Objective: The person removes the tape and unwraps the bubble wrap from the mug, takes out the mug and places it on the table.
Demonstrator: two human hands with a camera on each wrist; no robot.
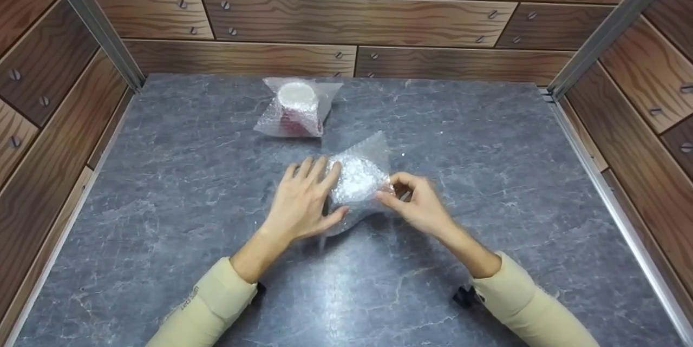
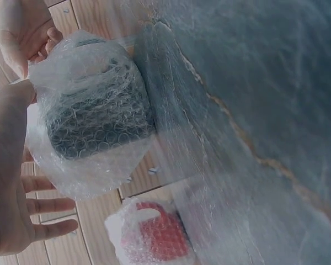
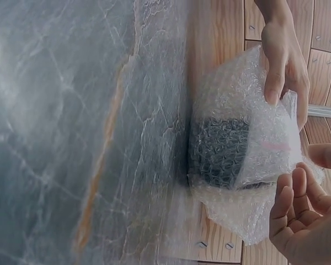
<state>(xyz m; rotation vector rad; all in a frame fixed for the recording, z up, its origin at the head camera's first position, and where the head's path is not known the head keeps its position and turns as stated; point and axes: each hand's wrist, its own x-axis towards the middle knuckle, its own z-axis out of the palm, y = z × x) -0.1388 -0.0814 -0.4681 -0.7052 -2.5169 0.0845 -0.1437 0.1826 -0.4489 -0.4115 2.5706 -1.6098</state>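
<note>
A bubble-wrapped bundle [image 1: 357,179] sits on the table between the two hands. Through the clear wrap, the wrist views show a dark, blocky thing [image 2: 94,121] whose kind is obscured by the bubbles. My left hand [image 1: 300,201] rests along the bundle's left side with fingers spread and straight. On the opposite side, my right hand [image 1: 422,203] pinches the upper edge of the bubble wrap [image 3: 265,121] between thumb and fingers. Loose wrap flares out at the bundle's far and near ends.
Farther back and slightly left stands a second bubble-wrapped bundle [image 1: 296,114], with a red mug [image 2: 163,237] and its handle visible inside. Wood-patterned panels [image 1: 357,19] border the grey marbled table [image 1: 162,184] at the back and both sides, with metal rails [image 1: 617,201] along the edges.
</note>
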